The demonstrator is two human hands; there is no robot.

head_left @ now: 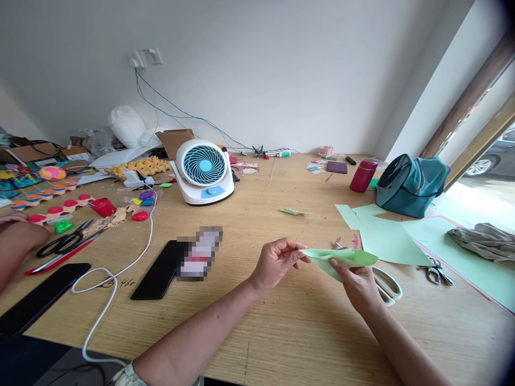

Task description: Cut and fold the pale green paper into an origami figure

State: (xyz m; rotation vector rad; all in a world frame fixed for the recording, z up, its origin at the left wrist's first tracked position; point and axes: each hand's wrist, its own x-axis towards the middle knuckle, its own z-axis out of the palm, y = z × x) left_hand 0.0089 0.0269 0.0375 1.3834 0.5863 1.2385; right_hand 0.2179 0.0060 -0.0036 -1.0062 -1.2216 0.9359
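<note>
A light green piece of paper [322,259], curled over into a fold, is held above the table between both hands. My left hand [277,262] pinches its pointed left end between thumb and fingertips. Around its right part my right hand [358,281] is closed, thumb on top and fingers underneath. Scissors with pale handles [388,287] lie on the table right behind my right hand, their blades mostly hidden by the hand and paper. Small pink scraps [355,240] lie just beyond the paper.
Green sheets [388,241], small metal scissors [436,273], a teal bag [412,185] and a red flask [363,176] occupy the right. A white fan [204,171], black phone [159,271], white cable [115,289] and craft pieces stand left. Another person's arm [18,244] rests at far left.
</note>
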